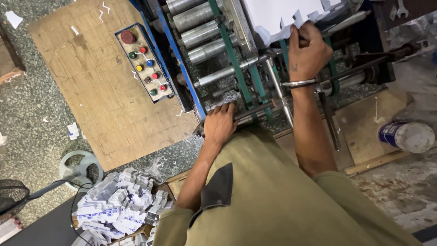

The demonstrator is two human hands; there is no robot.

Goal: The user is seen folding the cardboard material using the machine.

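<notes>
My right hand (308,51) reaches up into the machine and pinches the notched lower edge of a stack of white die-cut card sheets (277,13) at the top of the view. A metal bangle sits on that wrist. My left hand (220,124) rests lower down on the dark bar (255,109) at the machine's front edge, fingers curled over it. Between the hands run green belts (233,59) and steel rollers (195,18).
A blue-framed control box (144,61) with coloured push buttons stands left of the rollers, beside a brown board (91,82) on the floor. A heap of flat white-and-blue cartons (116,205) lies bottom left. A white-and-blue can (407,135) lies at right. A fan base (79,166) stands lower left.
</notes>
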